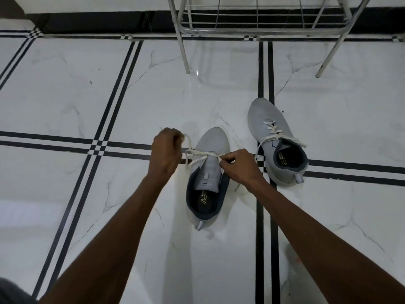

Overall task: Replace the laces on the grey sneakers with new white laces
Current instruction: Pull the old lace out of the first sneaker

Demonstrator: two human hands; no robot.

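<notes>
Two grey sneakers stand on the white tiled floor, toes pointing away from me. The near sneaker (pixel 210 148) has its tongue pulled back, and a white lace (pixel 198 152) crosses its lowest eyelets. My left hand (pixel 167 149) grips one end of that lace to the left of the shoe. On the shoe's right side, my right hand (pixel 237 164) pinches the lace at an eyelet. The far sneaker (pixel 268 116) sits to the right with a white lace (pixel 274 131) threaded through its eyelets, ends trailing loose.
A metal wire rack (pixel 258 29) on thin legs stands at the back, just beyond the shoes. Black stripes cross the glossy floor (pixel 65 95). A dark skirting runs along the wall at the top.
</notes>
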